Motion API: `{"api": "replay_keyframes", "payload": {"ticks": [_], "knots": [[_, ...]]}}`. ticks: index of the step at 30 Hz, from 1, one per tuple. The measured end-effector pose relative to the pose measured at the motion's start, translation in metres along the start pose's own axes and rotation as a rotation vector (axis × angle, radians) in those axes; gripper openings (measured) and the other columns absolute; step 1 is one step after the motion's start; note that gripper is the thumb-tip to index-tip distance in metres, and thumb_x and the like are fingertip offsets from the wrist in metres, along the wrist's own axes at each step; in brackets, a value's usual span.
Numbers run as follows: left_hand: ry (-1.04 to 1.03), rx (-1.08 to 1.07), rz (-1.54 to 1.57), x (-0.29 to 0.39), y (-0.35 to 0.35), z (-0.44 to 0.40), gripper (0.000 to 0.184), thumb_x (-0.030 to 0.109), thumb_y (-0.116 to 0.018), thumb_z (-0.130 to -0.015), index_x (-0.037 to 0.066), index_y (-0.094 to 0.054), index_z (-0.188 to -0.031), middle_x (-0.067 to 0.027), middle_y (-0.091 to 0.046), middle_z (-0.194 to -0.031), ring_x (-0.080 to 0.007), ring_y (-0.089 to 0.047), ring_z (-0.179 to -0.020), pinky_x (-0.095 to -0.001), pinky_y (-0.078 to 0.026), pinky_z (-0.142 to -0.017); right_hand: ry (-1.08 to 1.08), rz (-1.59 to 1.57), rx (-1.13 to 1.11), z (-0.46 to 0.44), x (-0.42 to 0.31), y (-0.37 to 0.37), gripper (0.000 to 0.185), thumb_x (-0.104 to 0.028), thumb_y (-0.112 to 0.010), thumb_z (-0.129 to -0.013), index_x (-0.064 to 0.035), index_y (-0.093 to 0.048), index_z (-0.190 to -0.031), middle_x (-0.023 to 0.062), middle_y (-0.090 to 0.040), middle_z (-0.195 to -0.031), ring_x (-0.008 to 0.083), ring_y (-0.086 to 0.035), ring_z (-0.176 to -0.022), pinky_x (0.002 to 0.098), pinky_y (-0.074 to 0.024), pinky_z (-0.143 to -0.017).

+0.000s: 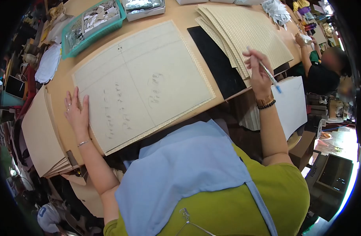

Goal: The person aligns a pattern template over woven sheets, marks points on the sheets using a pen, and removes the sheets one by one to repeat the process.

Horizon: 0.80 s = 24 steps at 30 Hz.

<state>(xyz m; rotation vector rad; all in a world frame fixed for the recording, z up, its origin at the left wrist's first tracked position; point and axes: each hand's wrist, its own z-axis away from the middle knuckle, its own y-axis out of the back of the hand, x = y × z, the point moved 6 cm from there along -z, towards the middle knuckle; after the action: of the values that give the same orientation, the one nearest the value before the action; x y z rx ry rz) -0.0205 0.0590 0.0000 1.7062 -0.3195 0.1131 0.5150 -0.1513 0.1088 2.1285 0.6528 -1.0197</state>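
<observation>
In front of me lies a large beige cardboard pattern (pixel 170 59) with drawn lines and handwriting. Under it, a cream woven-textured sheet (pixel 206 84) shows along the right and near edges. My left hand (pixel 77 111) rests with spread fingers at the pattern's left edge, partly on the table. My right hand (pixel 260 74) is raised over the table's near right edge, fingers closed around a pen (pixel 268 73) with a blue end pointing down and right. Close by that hand is a stack of the textured sheets (pixel 251 33).
A black mat (pixel 216 63) lies between the pattern and the stack. Behind stands a teal basket (pixel 68 52) of small pieces. Large boards (pixel 43 133) are piled at left, white sheets (pixel 289 106) at right. Another person (pixel 324 74) sits at the far right.
</observation>
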Motion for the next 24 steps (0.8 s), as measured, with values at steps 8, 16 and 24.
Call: {"api": "replay_keyframes", "payload": {"ticks": [8,16,24], "knots": [[-0.036,0.020,0.064,0.001,0.001,-0.001,0.057,0.050,-0.059,-0.090,0.025,-0.051,-0.140,-0.0139,-0.033,-0.154,-0.0338,-0.028,-0.143,-0.0652,-0.018,-0.110,-0.085,0.150,-0.441,0.005,0.047,-0.111,0.023,-0.014,-0.063,-0.093,-0.0040,-0.062,-0.114,0.0105,-0.068,-0.105,0.0186,-0.064,-0.091,0.0283,-0.0509,-0.084],[0.037,-0.015,0.013,0.012,0.010,0.002,0.058,0.050,-0.061,-0.088,0.026,-0.050,-0.140,-0.0137,-0.032,-0.154,-0.0352,-0.026,-0.143,-0.0670,-0.015,-0.110,0.180,0.217,-0.391,-0.037,0.039,-0.174,0.037,-0.021,-0.076,-0.080,-0.0071,-0.063,-0.112,0.0126,-0.064,-0.121,0.0285,-0.058,-0.111,0.0366,-0.0494,-0.094],[0.065,-0.049,0.022,0.014,0.010,0.003,0.059,0.049,-0.062,-0.088,0.027,-0.049,-0.141,-0.0122,-0.029,-0.156,-0.0341,-0.023,-0.145,-0.0644,-0.012,-0.112,0.158,0.409,-0.436,-0.050,0.041,-0.189,0.040,-0.033,-0.076,-0.080,-0.0135,-0.064,-0.113,0.0043,-0.062,-0.130,0.0260,-0.055,-0.116,0.0363,-0.0487,-0.095]]}}
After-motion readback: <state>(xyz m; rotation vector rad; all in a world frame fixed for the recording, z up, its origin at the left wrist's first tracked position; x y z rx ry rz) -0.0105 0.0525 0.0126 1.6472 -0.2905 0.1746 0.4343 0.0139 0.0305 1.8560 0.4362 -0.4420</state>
